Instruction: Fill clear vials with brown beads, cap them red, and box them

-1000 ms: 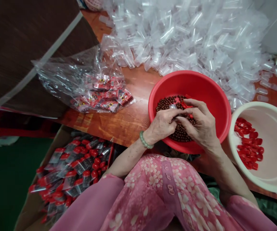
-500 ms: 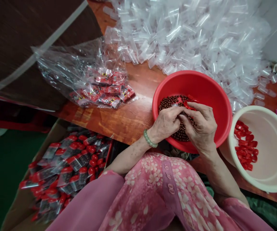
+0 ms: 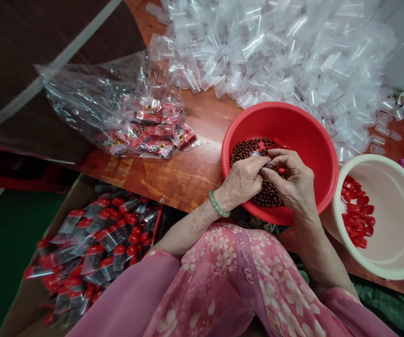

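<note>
My left hand [image 3: 243, 180], with a green bead bracelet [image 3: 217, 203] on its wrist, is closed around a small clear plastic container [image 3: 255, 153] that is mostly hidden by the fingers. Right against it, the thumb and fingers of my right hand [image 3: 291, 182] are pinched together at the container's end; what they grip is hidden. Both hands are over a red bowl [image 3: 319, 150]. Small round brown balls [image 3: 267, 196] lie in the bowl under my hands, with a few red pieces [image 3: 278, 142] among them.
Clear plastic containers [image 3: 275, 56] are heaped behind the bowl. A white bucket [image 3: 398, 210] with red caps [image 3: 358, 220] stands right. Left are a clear bag [image 3: 89, 103] of red packets [image 3: 161, 131] and, lower, a cardboard box [image 3: 22, 304] of red-capped containers [image 3: 91, 257].
The fingers of my right hand have shifted slightly and straightened at the container's end, showing more of the balls beneath. My left hand has stayed nearly in place.
</note>
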A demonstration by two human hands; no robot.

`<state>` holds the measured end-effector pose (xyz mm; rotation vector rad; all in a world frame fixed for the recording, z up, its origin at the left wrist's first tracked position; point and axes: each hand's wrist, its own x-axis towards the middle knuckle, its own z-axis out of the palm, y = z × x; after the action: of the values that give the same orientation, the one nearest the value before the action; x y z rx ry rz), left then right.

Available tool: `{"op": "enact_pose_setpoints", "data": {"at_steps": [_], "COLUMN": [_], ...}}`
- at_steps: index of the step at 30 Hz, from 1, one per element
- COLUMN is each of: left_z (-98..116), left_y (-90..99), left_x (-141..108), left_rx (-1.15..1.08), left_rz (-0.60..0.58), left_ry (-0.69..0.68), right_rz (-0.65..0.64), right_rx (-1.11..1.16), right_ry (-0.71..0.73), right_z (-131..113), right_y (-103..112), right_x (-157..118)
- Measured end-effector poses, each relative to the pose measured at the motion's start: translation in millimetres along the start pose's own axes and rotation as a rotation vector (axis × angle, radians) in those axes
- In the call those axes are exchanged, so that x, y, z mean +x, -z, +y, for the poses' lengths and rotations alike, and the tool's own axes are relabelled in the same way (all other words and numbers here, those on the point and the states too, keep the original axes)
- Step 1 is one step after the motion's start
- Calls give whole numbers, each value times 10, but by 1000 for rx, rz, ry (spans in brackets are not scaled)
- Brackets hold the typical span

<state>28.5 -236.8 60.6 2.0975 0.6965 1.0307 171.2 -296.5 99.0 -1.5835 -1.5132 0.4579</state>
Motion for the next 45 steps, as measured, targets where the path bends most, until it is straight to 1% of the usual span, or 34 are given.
{"op": "enact_pose_setpoints", "data": {"at_steps": [4, 6, 8, 10, 12, 13, 14, 15, 16, 18, 19, 20, 21, 23, 25, 28, 31, 34, 39, 43, 45], "left_z": [-8, -6, -5, -14, -32, -42, -50, -55, -56, -47, -40, -34, -30, -31, -45, -71, -83, -76, -73, -100, -114], "left_y": [0, 8, 20, 36, 58, 72, 87, 103, 119, 145, 152, 155, 154, 141, 125, 109, 105, 104, 100, 93, 91], "left_x": [8, 14, 28, 50, 76, 87, 96, 102, 105, 103, 100, 97, 95, 96, 100, 105, 107, 111, 120, 115, 111], "left_rx": [-3, -24, -68, -163, -331, -430, -526, -608, -665, -700, -695, -688, -682, -672, -651, -635, -658, -687, -702, -711, -765], "left_rz": [9, 7, 7, 13, 7, 7, 14, 26, 37, 23, 5, -8, -11, 13, 15, -23, -31, -39, -41, -52, -61], "left_ry": [-18, -13, 31, 105, 181, 213, 236, 247, 246, 218, 202, 195, 198, 231, 269, 286, 288, 292, 276, 269, 267], "right_rz": [-58, -66, -40, 34, 95, 77, 6, -127, -302, -647, -750, -793, -791, -747, -756, -819, -835, -843, -823, -718, -604], "right_rx": [253, 307, 273, 178, 77, 32, -7, -45, -83, -177, -244, -333, -443, -675, -855, -988, -1080, -1109, -1082, -1053, -977], "right_ry": [-112, -133, -126, -100, -85, -84, -87, -93, -103, -139, -159, -175, -186, -194, -194, -167, -119, -62, -18, -24, -62], "right_z": [52, 71, 97, 141, 201, 233, 263, 291, 319, 384, 424, 470, 522, 631, 725, 807, 844, 879, 890, 842, 797], "right_y": [-10, 22, 109, 251, 424, 512, 596, 671, 736, 826, 851, 864, 867, 843, 785, 652, 515, 433, 409, 444, 471], "right_x": [28, 33, 37, 40, 39, 38, 37, 37, 39, 54, 71, 93, 123, 197, 278, 374, 411, 401, 376, 415, 432]}}
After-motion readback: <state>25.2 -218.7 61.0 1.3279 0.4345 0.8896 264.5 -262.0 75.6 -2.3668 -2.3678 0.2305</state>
